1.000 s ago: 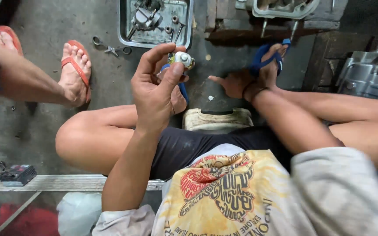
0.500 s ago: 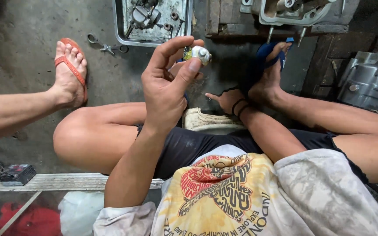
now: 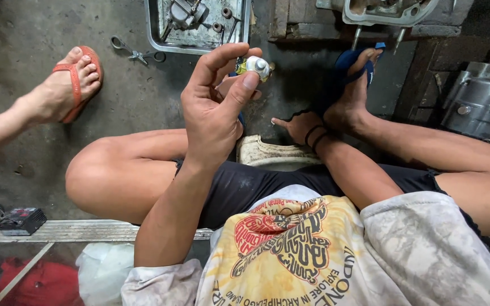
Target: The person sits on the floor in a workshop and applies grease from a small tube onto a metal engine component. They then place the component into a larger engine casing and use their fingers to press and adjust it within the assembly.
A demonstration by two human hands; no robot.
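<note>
Seen from the head camera, a person sits low on a grimy workshop floor (image 3: 131, 102), knees spread, with the left hand (image 3: 214, 110) raised in front of the chest. Thumb and forefinger pinch a small round metal part (image 3: 254, 65), silvery with a yellowish edge, lifting it clear of the ground and near eye level, seemingly so it can be inspected or turned in the fingers. The right hand (image 3: 301, 126) rests down by the right ankle, fingers loosely spread and holding nothing, apparently bracing the seated body; dark bands circle its wrist. The right foot wears a blue sandal (image 3: 350, 65), set just below a grey engine casing (image 3: 392, 10) at the top edge.

A metal tray (image 3: 199, 41) of small parts lies on the floor just beyond the raised hand, within easy reach, and a pair of pliers (image 3: 137, 54) lies beside it. At left, another person's foot in an orange sandal (image 3: 80, 79) rests on the concrete. What exactly the pinched part is cannot be told at this range.
</note>
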